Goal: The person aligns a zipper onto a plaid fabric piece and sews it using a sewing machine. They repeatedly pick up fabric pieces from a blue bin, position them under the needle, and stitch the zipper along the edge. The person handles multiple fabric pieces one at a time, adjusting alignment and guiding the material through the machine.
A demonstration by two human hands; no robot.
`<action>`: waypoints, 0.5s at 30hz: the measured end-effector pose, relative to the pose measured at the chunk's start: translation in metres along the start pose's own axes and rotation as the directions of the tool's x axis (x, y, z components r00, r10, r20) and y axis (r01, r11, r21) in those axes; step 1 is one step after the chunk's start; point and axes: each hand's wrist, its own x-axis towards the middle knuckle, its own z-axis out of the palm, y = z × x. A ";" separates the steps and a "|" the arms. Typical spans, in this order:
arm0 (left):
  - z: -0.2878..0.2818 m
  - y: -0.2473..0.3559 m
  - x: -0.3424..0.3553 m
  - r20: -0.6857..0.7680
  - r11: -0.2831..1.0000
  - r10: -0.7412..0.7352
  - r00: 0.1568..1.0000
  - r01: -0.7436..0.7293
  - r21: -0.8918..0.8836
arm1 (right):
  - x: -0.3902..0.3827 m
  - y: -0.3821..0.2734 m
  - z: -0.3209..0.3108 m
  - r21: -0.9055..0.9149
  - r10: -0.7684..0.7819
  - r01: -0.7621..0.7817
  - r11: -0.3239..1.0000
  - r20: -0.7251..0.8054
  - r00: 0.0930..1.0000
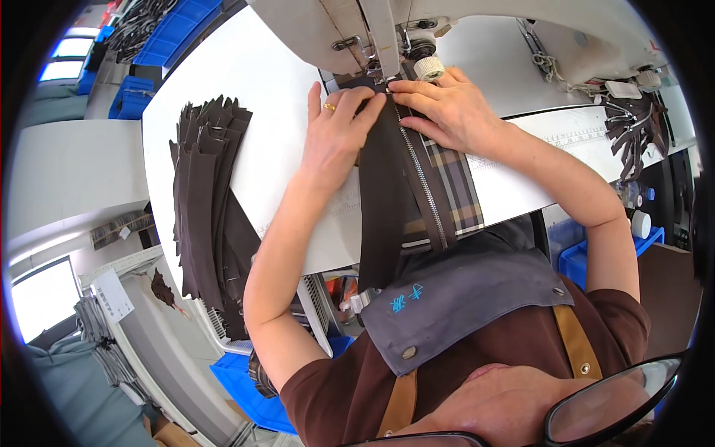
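My left hand (333, 134), a ring on one finger, pinches the edge of a long dark brown fabric strip (381, 201) close to the presser foot (379, 79). On the other side, my right hand (465, 112) has its thumb and fingertips closed on the upper part of a metal-toothed zipper (423, 182) on dark tape. Beneath the zipper lies a plaid fabric panel (463, 195), its near end reaching the table edge by my apron. The strip runs alongside the zipper and hangs over that edge. Under the foot, the exact layering is hidden.
The sewing machine (320, 26) overhangs my hands, with a white knob (429, 69) beside my right fingers. A pile of dark strips (205, 194) lies at left on the white table (279, 119). More zipper pieces (633, 130) hang at right. A blue bin (249, 391) stands below.
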 end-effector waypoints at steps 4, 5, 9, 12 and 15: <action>0.009 -0.014 0.000 0.026 0.999 0.002 1.000 -0.001 -0.042 | 0.000 0.001 0.002 -0.003 0.005 -0.005 1.000 0.000 1.000; 0.010 -0.015 -0.001 0.041 0.998 0.008 0.999 -0.005 -0.065 | 0.000 0.001 0.002 -0.004 0.005 -0.005 1.000 0.001 1.000; 0.000 -0.002 0.003 0.114 0.998 -0.037 0.993 0.043 -0.051 | 0.000 0.002 0.002 -0.002 0.006 -0.006 1.000 0.003 1.000; 0.004 0.001 -0.002 0.060 0.996 -0.038 0.997 0.042 -0.073 | 0.000 0.001 0.002 -0.007 -0.001 0.001 1.000 -0.005 1.000; 0.011 0.000 -0.004 0.024 0.996 -0.039 0.999 0.041 -0.082 | 0.000 0.001 0.002 0.001 -0.004 0.004 1.000 -0.009 1.000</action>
